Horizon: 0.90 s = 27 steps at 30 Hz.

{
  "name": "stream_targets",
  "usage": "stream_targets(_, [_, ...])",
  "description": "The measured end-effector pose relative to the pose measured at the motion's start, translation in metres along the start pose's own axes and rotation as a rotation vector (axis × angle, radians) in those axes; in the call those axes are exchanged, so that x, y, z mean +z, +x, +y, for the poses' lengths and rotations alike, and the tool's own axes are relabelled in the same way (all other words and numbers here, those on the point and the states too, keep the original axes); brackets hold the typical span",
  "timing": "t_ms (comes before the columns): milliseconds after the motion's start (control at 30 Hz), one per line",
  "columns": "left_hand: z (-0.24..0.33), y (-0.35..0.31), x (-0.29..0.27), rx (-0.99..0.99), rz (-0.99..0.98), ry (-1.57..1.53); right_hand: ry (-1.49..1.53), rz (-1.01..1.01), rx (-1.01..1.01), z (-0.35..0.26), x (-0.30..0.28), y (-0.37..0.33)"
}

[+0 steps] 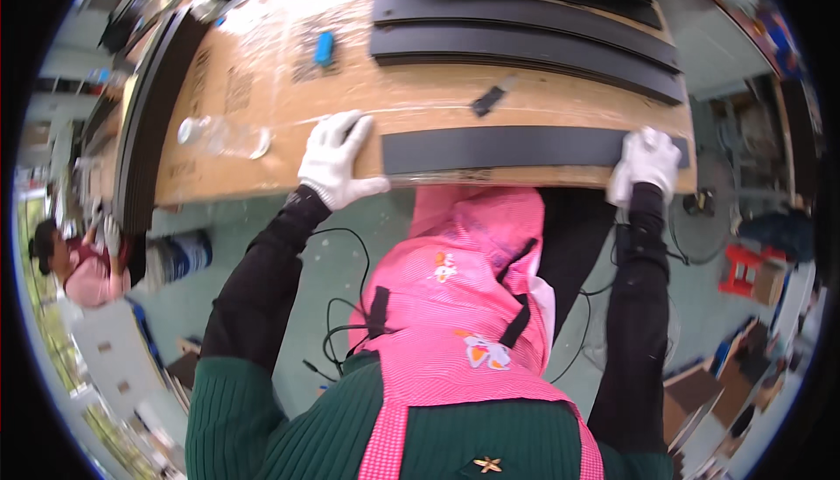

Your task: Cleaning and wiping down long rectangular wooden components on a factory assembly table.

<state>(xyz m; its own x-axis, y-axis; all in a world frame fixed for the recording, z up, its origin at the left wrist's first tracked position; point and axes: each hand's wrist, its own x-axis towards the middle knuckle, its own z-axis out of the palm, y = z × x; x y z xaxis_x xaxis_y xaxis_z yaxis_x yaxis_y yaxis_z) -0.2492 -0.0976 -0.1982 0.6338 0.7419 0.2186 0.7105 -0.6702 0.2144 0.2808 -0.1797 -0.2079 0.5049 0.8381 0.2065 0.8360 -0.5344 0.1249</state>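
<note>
A long flat dark grey strip (499, 148) lies along the table's near edge. At its right end my right hand (647, 163), in a white glove, has its fingers curled over the strip. My left hand (337, 158), gloved in white too, rests at the table edge just beyond the strip's left end. Its thumb is spread from the fingers, and nothing shows in it. Behind the strip lies a small black piece with a clear tip (490, 100). A clear plastic bottle (226, 137) lies on its side left of my left hand.
Stacked dark strips (525, 38) fill the table's far right, and more stand along its left side (157, 121). A small blue object (325, 49) sits on the cardboard-covered table (271, 95). A person (83, 257) works at far left; a red stool (744, 272) stands right.
</note>
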Motion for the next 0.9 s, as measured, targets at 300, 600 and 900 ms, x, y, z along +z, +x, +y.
stream_targets(300, [-0.012, -0.011, 0.015, -0.011, 0.028, -0.012, 0.436, -0.068, -0.831, -0.310, -0.087, -0.123])
stream_targets(600, [-0.014, -0.015, 0.006, -0.017, 0.016, -0.076, 0.130, -0.150, -1.050, -0.202, -0.052, -0.075])
stream_targets(900, [-0.006, 0.002, 0.017, 0.050, 0.053, -0.073, 0.464, -0.040, -1.066, -0.299, -0.083, -0.141])
